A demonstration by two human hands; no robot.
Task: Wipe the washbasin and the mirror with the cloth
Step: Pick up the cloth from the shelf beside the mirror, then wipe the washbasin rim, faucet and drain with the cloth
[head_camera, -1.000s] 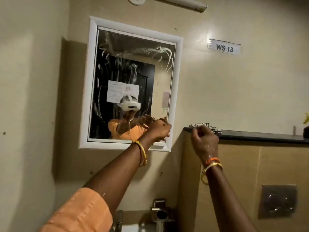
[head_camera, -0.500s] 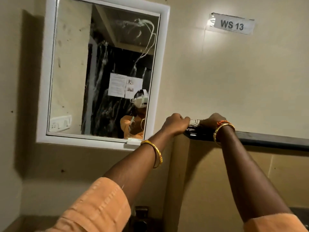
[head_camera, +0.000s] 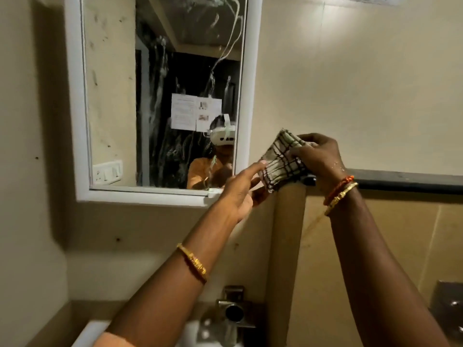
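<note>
A white-framed mirror hangs on the beige wall, its glass streaked with smears. My right hand grips a folded checked cloth just right of the mirror's lower right corner, above the end of a dark ledge. My left hand is below and left of the cloth, fingers spread, fingertips touching its lower edge. The white washbasin shows only as a rim at the bottom, mostly hidden by my left arm.
A dark ledge runs right from the cloth along the tiled wall. A metal tap stands over the basin. A metal flush plate sits at lower right. A boxed column drops below the ledge's end.
My right hand has lifted the cloth off the ledge and holds it up. My left hand has opened and dropped slightly below it. The view has tilted downward.
</note>
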